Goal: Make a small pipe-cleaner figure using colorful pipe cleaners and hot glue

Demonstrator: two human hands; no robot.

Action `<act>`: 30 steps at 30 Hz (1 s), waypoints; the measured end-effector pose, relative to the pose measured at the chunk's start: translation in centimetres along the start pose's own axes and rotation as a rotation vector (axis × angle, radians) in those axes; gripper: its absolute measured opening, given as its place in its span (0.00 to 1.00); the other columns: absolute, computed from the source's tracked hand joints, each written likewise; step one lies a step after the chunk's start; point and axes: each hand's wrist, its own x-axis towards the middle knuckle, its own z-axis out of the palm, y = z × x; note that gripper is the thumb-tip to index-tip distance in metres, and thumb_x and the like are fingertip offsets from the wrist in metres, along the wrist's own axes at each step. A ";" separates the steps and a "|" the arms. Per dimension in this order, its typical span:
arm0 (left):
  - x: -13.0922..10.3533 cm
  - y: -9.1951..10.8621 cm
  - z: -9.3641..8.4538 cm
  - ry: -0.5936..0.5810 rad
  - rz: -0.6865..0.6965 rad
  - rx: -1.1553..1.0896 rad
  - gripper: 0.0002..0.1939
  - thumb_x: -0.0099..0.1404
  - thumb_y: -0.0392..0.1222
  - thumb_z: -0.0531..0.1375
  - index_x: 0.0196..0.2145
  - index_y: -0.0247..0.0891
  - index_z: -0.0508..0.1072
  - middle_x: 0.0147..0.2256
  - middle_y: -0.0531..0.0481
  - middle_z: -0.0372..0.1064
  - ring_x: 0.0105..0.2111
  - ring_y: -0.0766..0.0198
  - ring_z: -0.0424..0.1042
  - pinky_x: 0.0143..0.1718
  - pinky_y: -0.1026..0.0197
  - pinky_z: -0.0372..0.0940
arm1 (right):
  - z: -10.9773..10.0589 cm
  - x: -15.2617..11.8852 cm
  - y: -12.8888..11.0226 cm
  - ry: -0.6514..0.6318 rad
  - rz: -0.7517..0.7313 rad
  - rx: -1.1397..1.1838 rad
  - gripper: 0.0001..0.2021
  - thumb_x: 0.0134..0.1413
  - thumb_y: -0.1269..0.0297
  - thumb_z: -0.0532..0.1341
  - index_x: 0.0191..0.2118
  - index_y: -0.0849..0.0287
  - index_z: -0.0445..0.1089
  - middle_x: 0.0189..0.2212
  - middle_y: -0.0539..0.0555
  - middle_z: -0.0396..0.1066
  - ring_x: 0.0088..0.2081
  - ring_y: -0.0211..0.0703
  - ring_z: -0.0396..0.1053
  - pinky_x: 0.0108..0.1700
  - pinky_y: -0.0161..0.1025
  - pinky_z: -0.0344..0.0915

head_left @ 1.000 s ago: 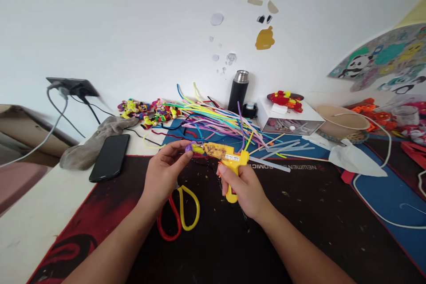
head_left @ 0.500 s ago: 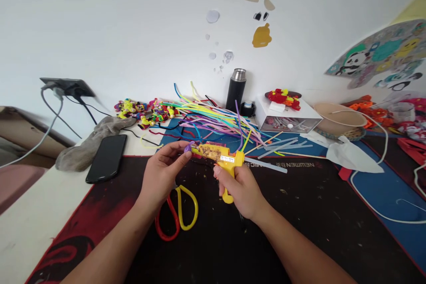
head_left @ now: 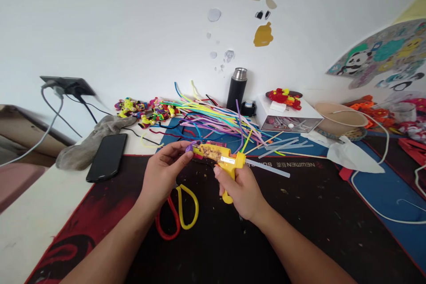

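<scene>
White wall (head_left: 133, 17) at twelve o'clock, dark mat (head_left: 316, 213) across the lower half. Going left to right: wall socket (head_left: 68, 85) between nine and ten o'clock, black phone (head_left: 106, 158) lying flat between eight and nine, small colourful figures (head_left: 143, 113) clustered at nine. Our left hand (head_left: 163, 173) is at eight, thumb and fingertips closed in a pinch on a small purple piece (head_left: 189, 147), partly hidden by them. Scissors (head_left: 180, 211) at seven, red and yellow handles showing. Loose fuzzy stems (head_left: 219, 120) heaped near the dial's centre. At six, we have a yellow glue gun (head_left: 216, 153), nozzle end at the purple piece; can't tell if touching. Our right hand (head_left: 244, 191), five o'clock, has its fingers wrapped around the gun's grip. Black flask (head_left: 237, 91) upright between one and two; white box (head_left: 289, 117) and beige bowl (head_left: 339, 120) around three.
</scene>
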 end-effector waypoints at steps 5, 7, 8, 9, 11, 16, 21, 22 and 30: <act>0.0 0.1 0.1 0.005 -0.001 0.007 0.18 0.59 0.50 0.78 0.44 0.42 0.86 0.41 0.46 0.84 0.42 0.56 0.80 0.44 0.60 0.73 | 0.0 0.0 0.0 -0.001 -0.020 -0.031 0.24 0.65 0.48 0.63 0.21 0.55 0.65 0.15 0.48 0.63 0.19 0.38 0.63 0.24 0.36 0.58; 0.0 0.1 0.1 0.005 0.000 0.013 0.18 0.59 0.50 0.78 0.44 0.42 0.86 0.41 0.45 0.84 0.42 0.56 0.80 0.44 0.60 0.73 | 0.0 0.0 0.0 -0.004 -0.029 -0.038 0.24 0.66 0.48 0.62 0.21 0.55 0.65 0.15 0.48 0.64 0.19 0.38 0.63 0.25 0.36 0.58; 0.0 0.1 0.1 0.005 0.001 0.016 0.18 0.59 0.50 0.78 0.44 0.42 0.86 0.41 0.45 0.84 0.41 0.56 0.80 0.44 0.59 0.73 | 0.0 0.0 0.0 -0.005 -0.033 -0.041 0.24 0.66 0.48 0.62 0.21 0.55 0.65 0.15 0.48 0.64 0.19 0.38 0.63 0.25 0.36 0.59; 0.0 0.1 0.1 0.006 0.003 0.017 0.18 0.59 0.50 0.78 0.44 0.42 0.86 0.41 0.45 0.84 0.41 0.55 0.80 0.44 0.59 0.73 | 0.0 0.0 0.0 -0.004 -0.036 -0.044 0.24 0.66 0.48 0.62 0.21 0.55 0.65 0.15 0.48 0.64 0.19 0.38 0.63 0.25 0.36 0.59; 0.0 0.2 0.2 0.008 0.006 0.021 0.18 0.59 0.50 0.78 0.44 0.41 0.86 0.41 0.45 0.84 0.41 0.54 0.80 0.45 0.58 0.74 | 0.0 0.0 0.0 -0.001 -0.041 -0.047 0.24 0.66 0.48 0.63 0.21 0.55 0.65 0.15 0.48 0.64 0.19 0.38 0.63 0.24 0.36 0.58; -0.1 0.2 0.2 0.009 0.009 0.023 0.18 0.59 0.50 0.78 0.45 0.41 0.86 0.41 0.45 0.84 0.41 0.55 0.80 0.44 0.59 0.74 | 0.0 -0.1 0.0 0.003 -0.045 -0.056 0.24 0.67 0.49 0.62 0.21 0.55 0.64 0.16 0.48 0.64 0.20 0.38 0.63 0.25 0.36 0.58; -0.1 0.3 0.2 0.000 0.004 0.017 0.17 0.59 0.49 0.77 0.45 0.41 0.86 0.41 0.45 0.84 0.41 0.56 0.80 0.44 0.60 0.74 | -0.1 -0.1 0.0 0.006 -0.057 -0.076 0.24 0.68 0.50 0.61 0.21 0.55 0.64 0.16 0.48 0.64 0.20 0.38 0.63 0.25 0.36 0.58; -0.1 0.2 0.2 0.003 0.003 0.019 0.17 0.59 0.49 0.77 0.45 0.41 0.86 0.41 0.45 0.84 0.41 0.56 0.80 0.44 0.59 0.74 | -0.1 -0.1 0.0 0.011 -0.062 -0.079 0.23 0.68 0.51 0.61 0.21 0.54 0.64 0.16 0.48 0.64 0.20 0.39 0.63 0.26 0.36 0.59; -0.1 0.2 0.2 0.012 0.005 0.029 0.18 0.58 0.50 0.78 0.44 0.42 0.86 0.41 0.45 0.84 0.41 0.54 0.81 0.45 0.58 0.74 | 0.0 -0.1 0.0 0.024 -0.055 -0.080 0.22 0.66 0.49 0.63 0.23 0.54 0.64 0.15 0.48 0.63 0.21 0.40 0.62 0.26 0.37 0.58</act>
